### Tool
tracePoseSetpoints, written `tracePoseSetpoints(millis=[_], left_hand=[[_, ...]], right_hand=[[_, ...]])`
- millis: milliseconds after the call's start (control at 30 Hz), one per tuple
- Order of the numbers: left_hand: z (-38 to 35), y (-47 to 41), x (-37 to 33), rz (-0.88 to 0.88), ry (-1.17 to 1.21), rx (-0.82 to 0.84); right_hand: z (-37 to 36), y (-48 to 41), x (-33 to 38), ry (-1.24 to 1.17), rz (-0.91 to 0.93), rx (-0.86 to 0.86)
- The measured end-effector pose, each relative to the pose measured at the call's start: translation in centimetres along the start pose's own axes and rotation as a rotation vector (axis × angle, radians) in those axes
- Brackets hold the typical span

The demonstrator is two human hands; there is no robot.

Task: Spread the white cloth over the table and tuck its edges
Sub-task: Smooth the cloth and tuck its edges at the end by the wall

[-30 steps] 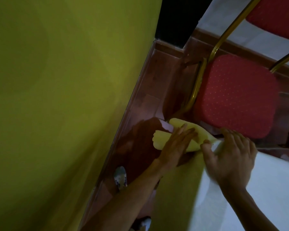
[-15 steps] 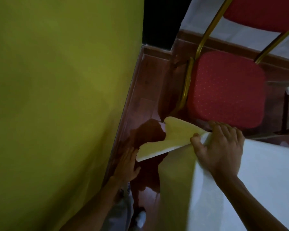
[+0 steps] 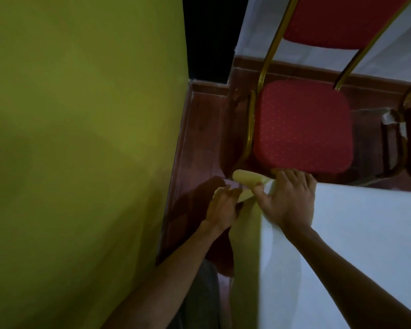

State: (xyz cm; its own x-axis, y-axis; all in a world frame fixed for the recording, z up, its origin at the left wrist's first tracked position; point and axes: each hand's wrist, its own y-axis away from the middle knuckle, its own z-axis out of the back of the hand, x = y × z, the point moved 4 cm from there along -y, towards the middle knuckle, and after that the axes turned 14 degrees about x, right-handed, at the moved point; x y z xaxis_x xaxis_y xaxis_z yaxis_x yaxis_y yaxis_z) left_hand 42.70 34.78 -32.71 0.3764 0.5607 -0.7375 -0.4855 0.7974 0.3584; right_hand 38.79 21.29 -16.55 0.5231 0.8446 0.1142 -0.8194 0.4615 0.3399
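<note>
A view looking down at the corner of a table covered by a thin white fabric cloth (image 3: 365, 245). The cloth lies flat over the tabletop at lower right and falls over the near side, where the hanging panel looks yellowish in the dim light. At the corner, the loose fabric bunches into a soft folded flap (image 3: 247, 180) that sticks out toward the floor.

The cloth looks light and limp, creasing wherever it is pinched, so it will probably slide on the tabletop unless pressed down. The best place to take hold seems to be the loose corner flap, pinched close to the table edge.

The right hand (image 3: 287, 200) rests palm down on the corner, wrist straight, forearm reaching in from lower right. Its fingers curl over the far edge and its thumb presses the base of the flap, pinning the cloth. The left hand (image 3: 221, 205) reaches in from below, beside the hanging panel. Its fingers are bent onto the lower part of the flap; whether they pinch it or only push it cannot be told.

Just beyond the corner stands a red padded chair with a gold metal frame (image 3: 301, 129). A yellow-green wall (image 3: 81, 138) fills the left.
</note>
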Motion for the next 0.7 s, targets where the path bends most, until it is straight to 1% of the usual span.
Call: tracePoseSetpoints(millis=[67, 100, 133, 200, 233, 267, 300, 333, 367, 400, 433, 467, 500, 567, 633, 700], left_hand=[[-0.6, 0.8, 2.1, 0.137, -0.045, 0.041], [-0.9, 1.8, 3.3, 0.234, -0.092, 0.086], [-1.4, 2.9, 4.7, 0.345, -0.157, 0.175], [-2.3, 5.5, 7.8, 0.537, -0.276, 0.479], [-2.5, 6.5, 9.2, 0.597, -0.311, 0.644], [-2.2, 7.1, 10.1, 0.628, -0.329, 0.753], [-1.8, 6.9, 10.6, 0.634, -0.33, 0.775], [-0.7, 6.0, 10.6, 0.618, -0.317, 0.716], [0.8, 4.7, 10.0, 0.574, -0.257, 0.577], [2.6, 3.3, 8.8, 0.5, -0.149, 0.429], [4.4, 1.6, 7.0, 0.375, -0.038, 0.315], [6.1, -0.1, 4.6, 0.217, 0.033, 0.246], [7.2, -1.6, 2.2, 0.063, 0.047, 0.205], [8.0, -3.7, -2.2, -0.19, 0.01, 0.189], [7.3, -4.9, -5.0, -0.37, 0.002, 0.201], [6.2, -5.8, -6.0, -0.47, 0.074, 0.217]], right_hand=[[0.1, -0.1, 0.0, 0.002, -0.002, 0.02], [0.2, -0.1, 0.0, 0.002, 0.001, 0.029], [0.2, -0.1, 0.0, 0.001, 0.003, 0.037], [0.2, 0.0, 0.0, -0.007, 0.008, 0.045], [0.3, 0.0, 0.0, -0.015, 0.007, 0.04], [0.3, 0.0, 0.0, -0.021, 0.003, 0.039], [0.3, 0.0, -0.1, -0.024, 0.001, 0.039], [0.2, 0.0, -0.2, -0.026, -0.001, 0.036], [0.1, 0.0, -0.2, -0.026, -0.001, 0.034], [0.0, 0.0, -0.2, -0.023, 0.0, 0.04], [-0.2, 0.0, -0.2, -0.018, -0.005, 0.052], [-0.4, 0.1, -0.3, -0.01, -0.014, 0.062], [-0.5, 0.0, -0.5, -0.002, -0.022, 0.069], [-0.7, -0.1, -0.6, 0.018, -0.029, 0.075], [-0.7, 0.0, -0.7, 0.017, -0.033, 0.058], [-0.6, 0.1, -0.6, 0.005, -0.027, 0.037]])
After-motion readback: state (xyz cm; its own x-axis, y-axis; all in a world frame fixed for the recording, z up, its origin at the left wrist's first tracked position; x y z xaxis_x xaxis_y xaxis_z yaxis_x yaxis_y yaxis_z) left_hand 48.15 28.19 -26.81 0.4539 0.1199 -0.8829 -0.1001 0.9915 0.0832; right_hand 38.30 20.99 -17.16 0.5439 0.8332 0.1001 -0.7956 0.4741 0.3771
